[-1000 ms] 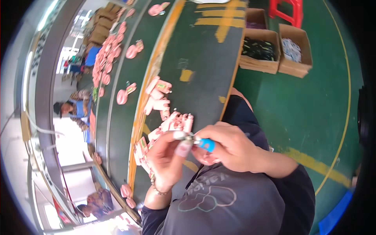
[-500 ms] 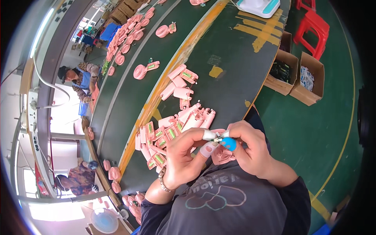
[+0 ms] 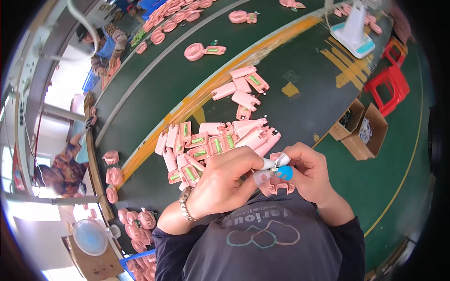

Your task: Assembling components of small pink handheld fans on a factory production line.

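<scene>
Close in front of my shirt, both hands meet over a pink plastic shell (image 3: 282, 188) whose notched end sticks out below the fingers. My left hand (image 3: 227, 175), with white coverings on its fingertips, pinches at the shell from the left. My right hand (image 3: 310, 174) grips it from the right, its thumb in a bright blue cover (image 3: 284, 173). A tiny pale part (image 3: 274, 170) shows between the fingertips; its kind is too small to make out. Just beyond my left hand lies a heap of pink handle shells (image 3: 216, 144), several with green cells inside.
Pink fan heads with handles (image 3: 194, 51) lie on the green belt (image 3: 154, 89) beyond a yellow-taped edge. A white and blue device (image 3: 354, 35) stands at the far right. Cardboard boxes (image 3: 368, 136) and red stools (image 3: 389, 89) are right of the table. Two people sit across the belt.
The view has turned, so the table and heap appear shifted. Both hands still hold the pink shell, whose notched end now shows more clearly, and the fingertips have shifted slightly.
</scene>
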A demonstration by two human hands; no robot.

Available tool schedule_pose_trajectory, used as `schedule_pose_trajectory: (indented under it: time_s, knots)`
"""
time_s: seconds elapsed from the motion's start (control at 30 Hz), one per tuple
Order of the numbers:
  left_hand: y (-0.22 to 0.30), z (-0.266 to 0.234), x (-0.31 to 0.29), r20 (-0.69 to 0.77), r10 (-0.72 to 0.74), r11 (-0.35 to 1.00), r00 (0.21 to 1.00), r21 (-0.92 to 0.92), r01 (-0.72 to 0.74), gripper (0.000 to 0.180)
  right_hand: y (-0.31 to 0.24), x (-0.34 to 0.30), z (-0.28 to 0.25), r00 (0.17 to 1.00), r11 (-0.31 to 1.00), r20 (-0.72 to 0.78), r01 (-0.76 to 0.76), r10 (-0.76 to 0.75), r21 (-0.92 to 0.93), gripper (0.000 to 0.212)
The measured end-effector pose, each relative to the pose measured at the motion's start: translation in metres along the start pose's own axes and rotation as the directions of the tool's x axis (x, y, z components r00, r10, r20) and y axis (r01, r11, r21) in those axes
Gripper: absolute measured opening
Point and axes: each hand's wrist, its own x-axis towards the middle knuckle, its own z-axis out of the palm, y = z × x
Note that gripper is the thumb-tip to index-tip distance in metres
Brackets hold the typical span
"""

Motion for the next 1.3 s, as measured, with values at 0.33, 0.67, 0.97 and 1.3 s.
schedule_pose_trajectory:
  time_s: [0.33, 0.67, 0.97, 1.3]
  knots:
    - [-0.036, -0.072, -0.038, -0.134, -0.072, 0.993, 0.988, 0.081, 0.084, 0.014, 0.016, 0.092, 0.061, 0.893, 0.947, 0.329, -0.322, 0.306, -0.005, 0.012]
    - [-0.197, -0.199, 0.013, -0.633, 0.05, 0.761, 0.773, 0.525, 0.381, 0.024, 0.152, 0.264, -0.064, 0.995, 0.768, -0.087, -0.099, 0.057, -0.632, 0.016]
    - [-0.327, -0.209, -0.056, -0.827, -0.2, 0.533, 0.526, 0.358, 0.766, 0.017, 0.173, 0.205, -0.124, 0.953, 0.64, -0.303, -0.237, 0.008, -0.731, 0.037]
    - [-0.34, -0.295, -0.274, -0.873, -0.454, 0.026, 0.177, 0.186, 0.982, 0.056, 0.148, 0.178, -0.13, 0.963, 0.142, 0.271, 0.266, 0.017, -0.954, 0.032]
